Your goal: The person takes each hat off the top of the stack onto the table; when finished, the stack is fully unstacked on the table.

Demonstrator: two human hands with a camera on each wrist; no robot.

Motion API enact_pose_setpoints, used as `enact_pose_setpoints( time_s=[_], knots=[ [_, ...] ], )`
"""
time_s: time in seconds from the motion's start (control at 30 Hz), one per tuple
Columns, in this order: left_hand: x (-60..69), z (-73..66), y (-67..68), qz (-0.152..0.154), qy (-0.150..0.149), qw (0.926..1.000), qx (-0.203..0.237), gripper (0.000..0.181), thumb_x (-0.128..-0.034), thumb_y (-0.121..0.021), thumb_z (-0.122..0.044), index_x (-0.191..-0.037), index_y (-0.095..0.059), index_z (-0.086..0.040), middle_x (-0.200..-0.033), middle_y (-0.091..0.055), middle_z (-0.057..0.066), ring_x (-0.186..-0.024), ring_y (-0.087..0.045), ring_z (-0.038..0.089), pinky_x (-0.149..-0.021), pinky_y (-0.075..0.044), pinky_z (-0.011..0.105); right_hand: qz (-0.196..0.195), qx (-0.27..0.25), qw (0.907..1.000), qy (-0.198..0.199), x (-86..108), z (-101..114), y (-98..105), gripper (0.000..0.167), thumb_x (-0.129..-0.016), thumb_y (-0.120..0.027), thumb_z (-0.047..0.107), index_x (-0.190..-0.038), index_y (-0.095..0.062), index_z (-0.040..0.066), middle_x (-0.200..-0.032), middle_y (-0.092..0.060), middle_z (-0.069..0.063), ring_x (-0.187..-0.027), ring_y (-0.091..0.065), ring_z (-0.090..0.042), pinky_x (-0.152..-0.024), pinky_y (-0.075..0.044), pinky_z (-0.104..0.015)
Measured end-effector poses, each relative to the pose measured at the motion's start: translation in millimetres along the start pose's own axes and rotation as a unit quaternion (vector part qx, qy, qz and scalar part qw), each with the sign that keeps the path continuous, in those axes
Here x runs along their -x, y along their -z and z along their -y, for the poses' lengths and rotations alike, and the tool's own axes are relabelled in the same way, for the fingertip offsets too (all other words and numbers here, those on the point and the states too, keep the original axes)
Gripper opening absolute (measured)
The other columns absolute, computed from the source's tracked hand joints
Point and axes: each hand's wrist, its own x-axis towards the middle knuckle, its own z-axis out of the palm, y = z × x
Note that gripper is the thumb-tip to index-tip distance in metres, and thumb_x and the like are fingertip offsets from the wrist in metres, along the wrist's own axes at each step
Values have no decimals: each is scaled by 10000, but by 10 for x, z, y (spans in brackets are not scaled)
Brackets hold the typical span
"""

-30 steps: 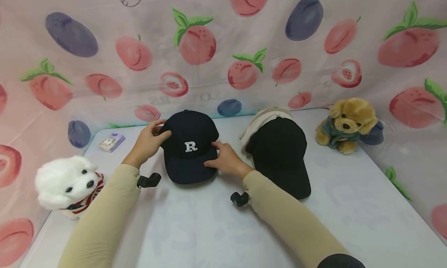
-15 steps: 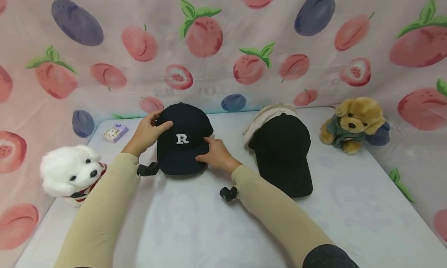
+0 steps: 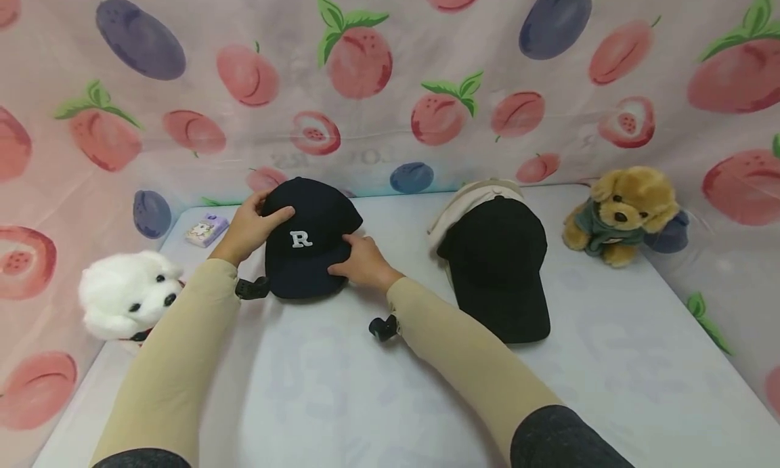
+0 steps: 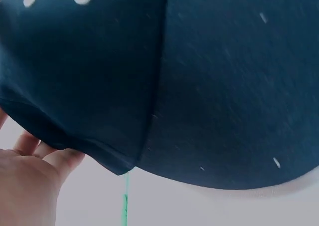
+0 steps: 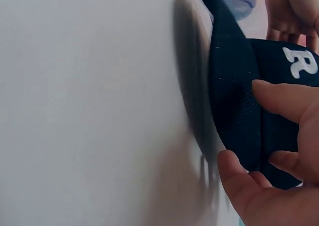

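A navy cap with a white letter R (image 3: 317, 210) stands at the back, left of centre, its brim toward the camera. My left hand (image 3: 246, 229) grips the crown's left side, thumb in front and fingers partly hidden behind; the left wrist view shows its fingers (image 4: 65, 158) at the cap's edge (image 4: 224, 86). With my right hand (image 3: 367, 265) I pinch the right side where crown meets brim. In the right wrist view the right thumb (image 5: 281, 96) lies across the front of the cap (image 5: 232, 96), with other fingers along the lower edge.
To the right, a black cap (image 3: 500, 265) lies over a beige one (image 3: 449, 217) on the white table (image 3: 329, 387). A brown plush dog (image 3: 634, 214) sits back right, a white plush dog (image 3: 122, 295) at left, and a small purple pack (image 3: 207, 229) back left.
The navy cap has shifted a little to the left, with both hands moving along on it. The head view has also tilted slightly. The other caps and the plush dogs keep their places.
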Motion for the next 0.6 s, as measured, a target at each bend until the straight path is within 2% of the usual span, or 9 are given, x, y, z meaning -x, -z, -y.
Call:
enact_pose_setpoints(
  time_s=[0.2, 0.37, 0.6],
  knots=[
    [-45, 85, 53, -28, 263, 9994, 203, 905, -943, -680, -425, -1600, -170, -67, -1558, -313, 230, -1374, -382, 373, -1126, -314, 511, 85, -298, 9995, 12, -39, 29, -89, 756, -889, -769, 280, -1507, -419, 21, -1509, -438, -156, -1386, -414, -265, -1113, -353, -366],
    [-68, 116, 86, -60, 285, 9992, 286, 927, -932, -702, -377, -1602, -140, -70, -1566, -291, 222, -1365, -388, 370, -1130, -307, 506, 147, -389, 9991, 69, -50, 49, -136, 740, -893, -757, 270, -1500, -423, 9, -1489, -471, -150, -1370, -438, -261, -1112, -353, -359],
    [-66, 121, 127, -132, 324, 9991, 260, 1020, -890, -764, -361, -1616, -84, -137, -1561, -268, 214, -1349, -396, 349, -1130, -304, 497, 231, -646, 9976, 84, -85, 64, -168, 726, -894, -758, 258, -1495, -431, 16, -1449, -518, -145, -1323, -492, -236, -1085, -384, -340]
  ],
)
